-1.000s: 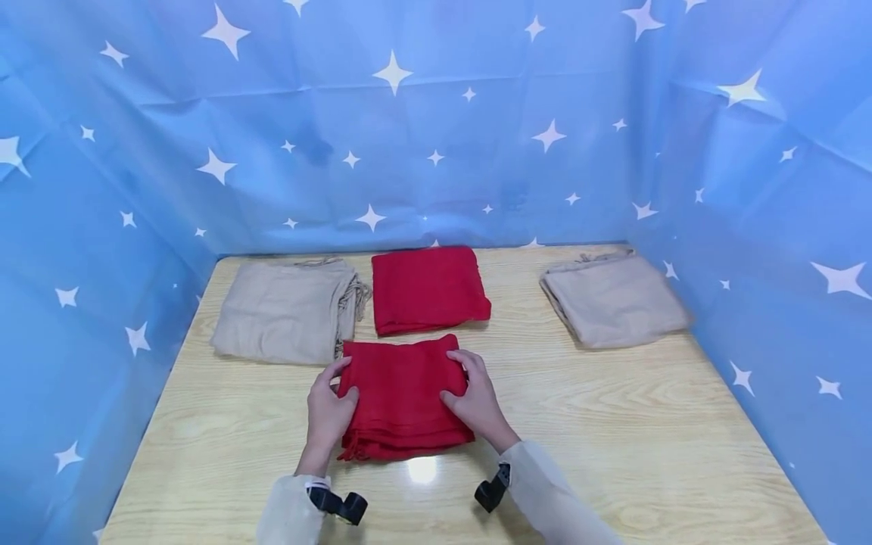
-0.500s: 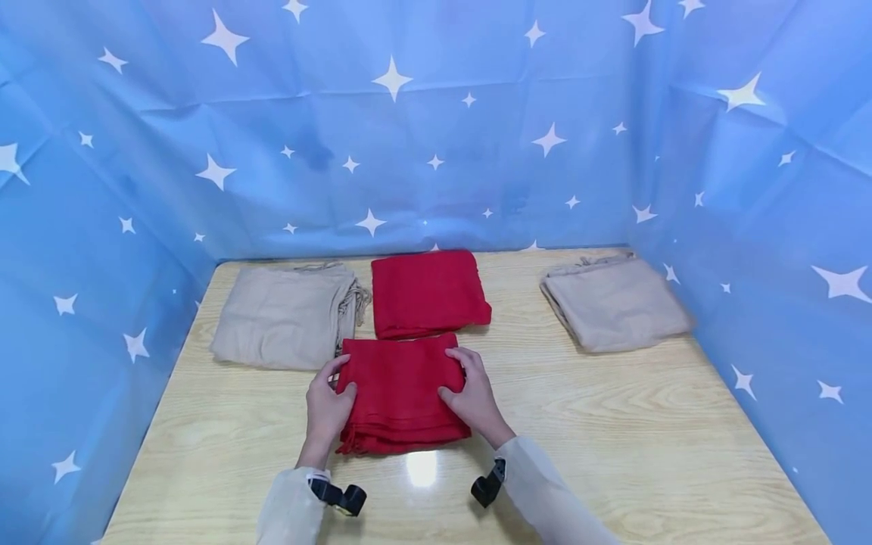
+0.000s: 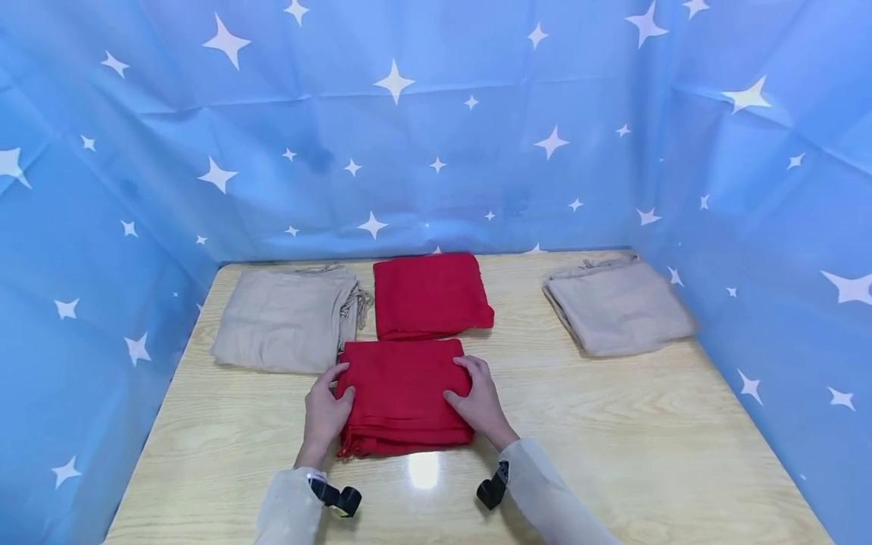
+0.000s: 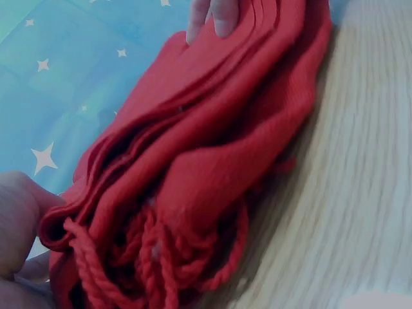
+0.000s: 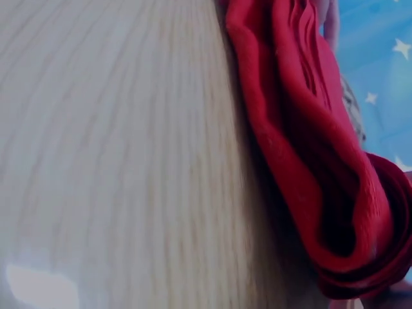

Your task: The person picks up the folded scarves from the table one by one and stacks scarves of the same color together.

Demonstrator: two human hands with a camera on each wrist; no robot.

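A folded red scarf (image 3: 405,378) lies in the middle of the table in the head view, its layers stacked toward the near side. At its left edge my left hand (image 3: 325,409) grips it, thumb on top and fingers along the side. My right hand (image 3: 480,401) grips the right edge the same way. Twisted red fringe (image 4: 154,257) hangs from the scarf's left end in the left wrist view. The right wrist view shows the rounded folds (image 5: 347,219) at its right end; most of my right hand is hidden there.
Just behind stands a second folded red scarf (image 3: 432,295). A beige fringed scarf (image 3: 282,318) is folded at the back left, another beige scarf (image 3: 620,306) at the back right. Blue star-patterned cloth (image 3: 436,121) walls the wooden table (image 3: 613,454) behind and at both sides.
The red scarf between my hands has shifted slightly away from me, closer to the red scarf behind it. Its far edge looks straighter. Both hands keep their grip.
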